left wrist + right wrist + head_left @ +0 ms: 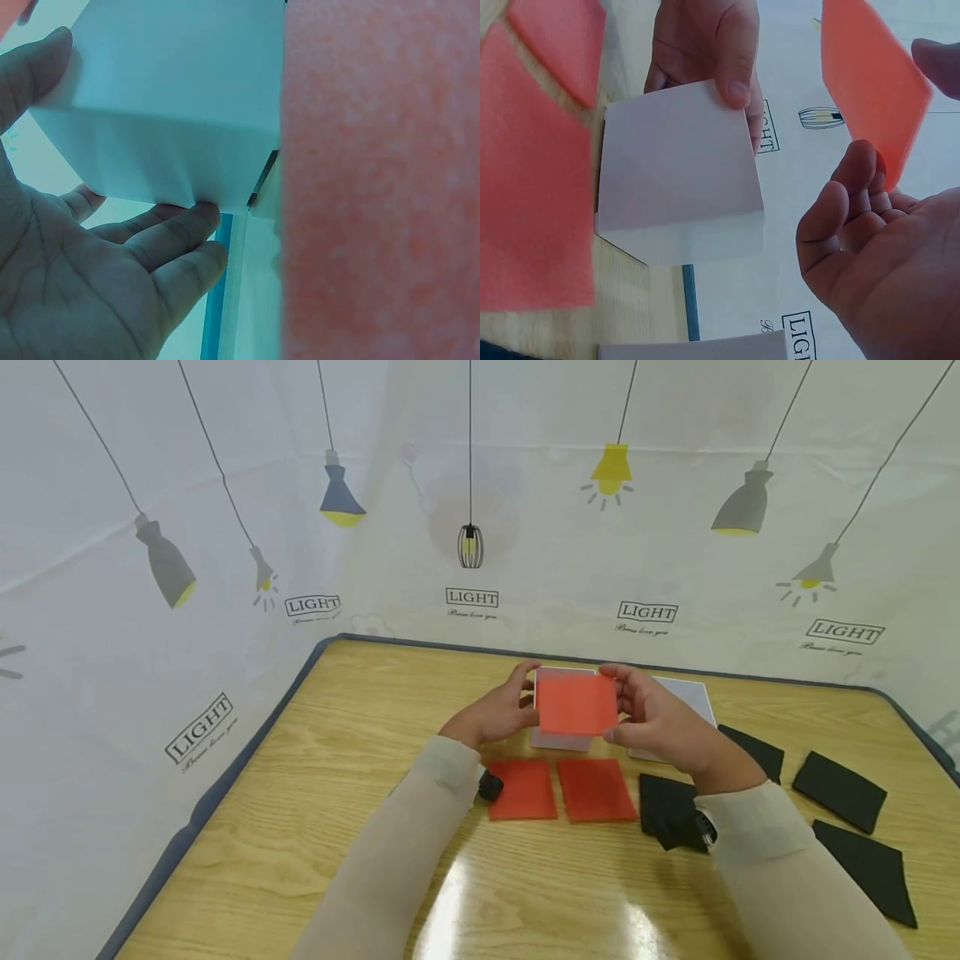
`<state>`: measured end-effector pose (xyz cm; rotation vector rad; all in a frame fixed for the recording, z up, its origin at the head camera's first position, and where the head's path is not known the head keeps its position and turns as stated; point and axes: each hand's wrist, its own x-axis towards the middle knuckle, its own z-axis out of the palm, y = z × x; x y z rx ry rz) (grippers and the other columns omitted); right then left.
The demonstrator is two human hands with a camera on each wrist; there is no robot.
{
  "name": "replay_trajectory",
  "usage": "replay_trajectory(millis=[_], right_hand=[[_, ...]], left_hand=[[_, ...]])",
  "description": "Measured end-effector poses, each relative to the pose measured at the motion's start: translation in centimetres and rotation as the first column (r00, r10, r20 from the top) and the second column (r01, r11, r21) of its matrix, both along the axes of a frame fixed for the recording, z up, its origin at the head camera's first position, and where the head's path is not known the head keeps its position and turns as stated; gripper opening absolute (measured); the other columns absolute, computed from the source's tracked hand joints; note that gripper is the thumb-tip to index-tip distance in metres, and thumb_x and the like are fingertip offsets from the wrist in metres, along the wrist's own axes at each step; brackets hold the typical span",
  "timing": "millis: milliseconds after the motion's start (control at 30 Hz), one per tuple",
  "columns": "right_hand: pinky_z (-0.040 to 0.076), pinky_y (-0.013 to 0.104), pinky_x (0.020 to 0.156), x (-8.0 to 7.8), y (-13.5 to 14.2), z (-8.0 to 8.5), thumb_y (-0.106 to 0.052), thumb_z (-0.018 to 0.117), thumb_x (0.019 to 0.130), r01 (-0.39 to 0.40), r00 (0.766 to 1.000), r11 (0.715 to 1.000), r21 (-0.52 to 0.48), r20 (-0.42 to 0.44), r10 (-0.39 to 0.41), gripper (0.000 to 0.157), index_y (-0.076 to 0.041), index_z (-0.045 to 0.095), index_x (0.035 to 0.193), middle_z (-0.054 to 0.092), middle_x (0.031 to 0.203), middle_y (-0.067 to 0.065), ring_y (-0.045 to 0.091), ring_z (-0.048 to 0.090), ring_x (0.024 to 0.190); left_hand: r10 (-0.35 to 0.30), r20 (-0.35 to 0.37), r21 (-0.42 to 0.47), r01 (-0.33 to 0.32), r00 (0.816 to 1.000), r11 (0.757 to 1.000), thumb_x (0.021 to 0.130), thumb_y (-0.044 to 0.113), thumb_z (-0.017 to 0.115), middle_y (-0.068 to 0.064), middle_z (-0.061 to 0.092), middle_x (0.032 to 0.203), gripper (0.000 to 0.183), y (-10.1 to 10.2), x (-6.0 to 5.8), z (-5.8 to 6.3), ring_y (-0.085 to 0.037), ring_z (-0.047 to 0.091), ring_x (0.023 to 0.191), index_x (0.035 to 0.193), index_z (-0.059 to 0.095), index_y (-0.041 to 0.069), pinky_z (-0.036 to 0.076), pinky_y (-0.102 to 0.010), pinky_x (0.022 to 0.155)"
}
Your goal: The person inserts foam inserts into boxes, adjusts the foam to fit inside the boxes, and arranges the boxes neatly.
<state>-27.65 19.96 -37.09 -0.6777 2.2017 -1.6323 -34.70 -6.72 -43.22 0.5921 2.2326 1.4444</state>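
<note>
Right hand pinches red sheet at its 3 o'clock edge; left hand grips white box at 9 o'clock. Sheet likely light, soft, self-supporting; hold by edges.

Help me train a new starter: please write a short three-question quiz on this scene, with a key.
1. True or false: the right hand holds a black sheet.

2. How many red sheets lie on the table?
A) one
B) two
C) five

3. Fill in the blank: The left hand holds a white ____.

Key:
1. False; it holds a red sheet.
2. B
3. box
</note>
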Motion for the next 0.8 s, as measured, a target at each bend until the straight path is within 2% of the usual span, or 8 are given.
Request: replay_trajectory(millis=[267,400,500,800], right_hand=[[0.058,0.025,0.091,-1.5,-0.2,0.7,0.001,0.067,0.094,0.014,1.000,0.998,0.056,-0.002,-0.014,0.093,0.001,0.008,0.166,0.040,0.152,0.025,0.030,0.051,0.121],[0.057,0.024,0.089,-2.3,-0.4,0.9,0.000,0.068,0.093,0.043,0.999,0.993,0.108,0.005,-0.044,0.093,0.000,0.009,0.165,0.040,0.152,0.024,0.031,0.050,0.120],[0.056,0.024,0.089,-2.8,-0.6,0.9,-0.002,0.069,0.093,0.058,0.998,0.987,0.148,0.009,-0.060,0.093,0.000,0.010,0.165,0.042,0.150,0.023,0.032,0.050,0.118],[0.055,0.027,0.091,-3.8,-1.2,1.2,-0.009,0.074,0.093,0.101,0.995,0.953,0.285,-0.012,-0.102,0.093,-0.002,0.016,0.165,0.046,0.144,0.019,0.032,0.051,0.118]], left_hand=[[0.001,-0.018,-0.013,-0.001,1.000,1.000,0.101,0.025,0.065,-0.017,0.025,0.170,0.092,0.0,-0.2,-0.1,-0.034,0.031,0.158,0.169,0.004,0.024,0.034,-0.048,0.125],[-0.005,-0.034,0.001,0.005,0.999,1.000,0.101,0.023,0.066,-0.012,0.036,0.165,0.086,0.1,-0.2,-0.2,-0.031,0.042,0.152,0.167,0.010,0.025,0.040,-0.047,0.121],[-0.009,-0.033,0.018,0.010,0.999,1.000,0.101,0.024,0.068,-0.009,0.042,0.160,0.083,0.2,-0.3,-0.3,-0.028,0.048,0.146,0.164,0.014,0.027,0.045,-0.046,0.117],[-0.006,-0.025,0.035,0.007,1.000,0.999,0.099,0.029,0.074,-0.007,0.043,0.157,0.085,0.0,-0.2,-0.3,-0.027,0.049,0.145,0.162,0.017,0.030,0.047,-0.046,0.115]])
